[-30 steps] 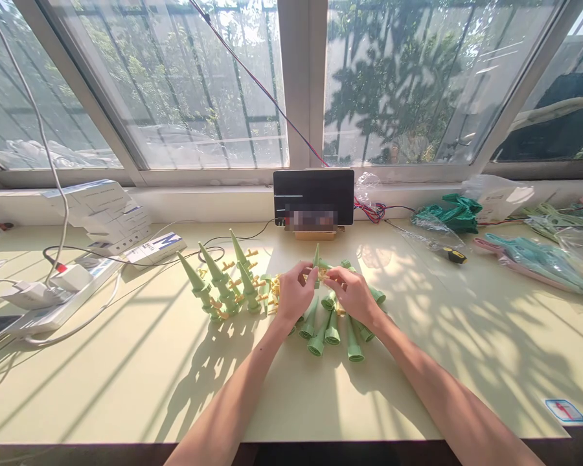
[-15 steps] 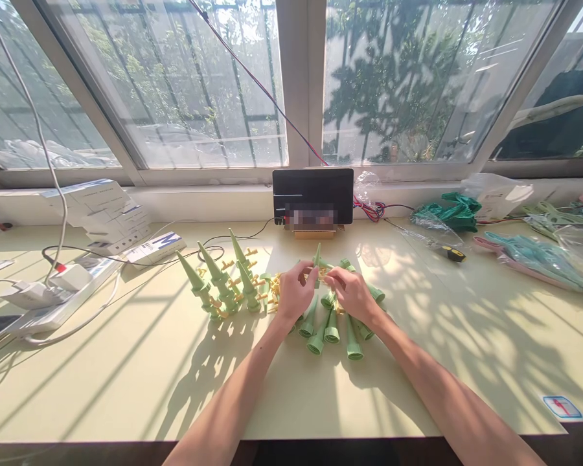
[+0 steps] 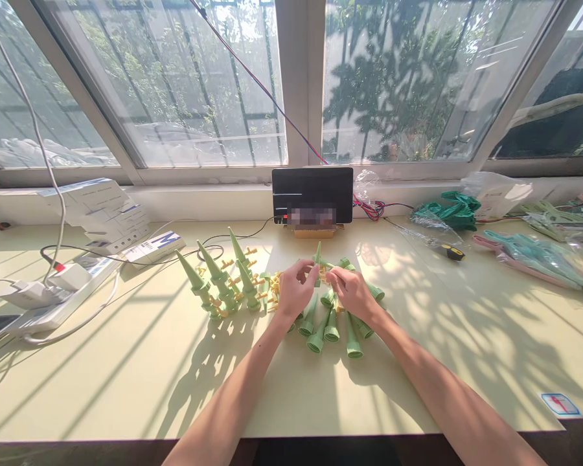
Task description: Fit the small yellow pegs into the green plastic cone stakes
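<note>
Four cones (image 3: 218, 275) are stood upright left of centre in the frame, with yellow pegs (image 3: 249, 250) set along their sides; at least six loose cones (image 3: 354, 340) are strewn at centre, below and between the hands. One further cone (image 3: 317, 254), pointed upward at mid-frame, is pinched between the thumb and fingertips of the left hand (image 3: 295, 291). The fingers of the right hand (image 3: 352, 290) are curled in just beside it; whether a peg is gripped there cannot be told. One tablet (image 3: 312, 191) is propped at upper centre, part of its screen blurred. A large "M" is printed on one white box (image 3: 153, 249) at left; smaller lettering cannot be read. One sticker (image 3: 560, 404) is seen at lower right, marked in red.
</note>
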Available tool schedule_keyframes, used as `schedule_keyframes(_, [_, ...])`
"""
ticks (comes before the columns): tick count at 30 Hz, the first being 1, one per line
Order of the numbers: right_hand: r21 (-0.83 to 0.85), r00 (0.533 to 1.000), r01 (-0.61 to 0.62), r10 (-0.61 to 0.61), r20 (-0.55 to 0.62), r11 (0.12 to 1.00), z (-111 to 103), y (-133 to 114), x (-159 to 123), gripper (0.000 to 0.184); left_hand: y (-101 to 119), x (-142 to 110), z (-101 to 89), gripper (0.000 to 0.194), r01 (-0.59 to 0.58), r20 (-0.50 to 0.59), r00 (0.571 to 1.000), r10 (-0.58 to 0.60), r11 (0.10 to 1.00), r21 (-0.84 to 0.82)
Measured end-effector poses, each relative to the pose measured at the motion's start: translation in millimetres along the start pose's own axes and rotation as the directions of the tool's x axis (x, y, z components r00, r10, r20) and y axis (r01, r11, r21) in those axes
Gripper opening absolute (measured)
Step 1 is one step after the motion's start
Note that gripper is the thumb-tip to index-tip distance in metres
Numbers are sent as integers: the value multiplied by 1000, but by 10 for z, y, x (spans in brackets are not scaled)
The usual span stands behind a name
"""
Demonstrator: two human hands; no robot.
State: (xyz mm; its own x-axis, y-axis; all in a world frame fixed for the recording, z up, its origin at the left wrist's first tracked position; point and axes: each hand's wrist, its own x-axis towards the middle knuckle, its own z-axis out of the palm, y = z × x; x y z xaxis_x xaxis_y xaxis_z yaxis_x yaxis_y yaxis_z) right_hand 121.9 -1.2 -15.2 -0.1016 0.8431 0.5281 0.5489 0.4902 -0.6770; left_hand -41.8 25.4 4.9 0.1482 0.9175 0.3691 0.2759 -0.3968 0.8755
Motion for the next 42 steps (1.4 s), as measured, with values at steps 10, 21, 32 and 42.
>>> schedule_keyframes(10, [38,996,-21,25,-87,999,37,36,-1,16,-33,37,-18,32,137,-5,990,-139,981,-135])
schedule_keyframes(21, [59,992,-50,56,-110,997,38,40,-1,18,67,35,-37,31,240,158,967,-198,917,-319])
schedule_keyframes(32, [64,994,-48,54,-94,997,48,24,-1,17,-11,43,-33,38,306,209,950,-233,829,-468])
schedule_keyframes(42, [45,995,-41,45,-86,998,51,6,-1,19,0,46,-27,42,343,202,939,-278,801,-491])
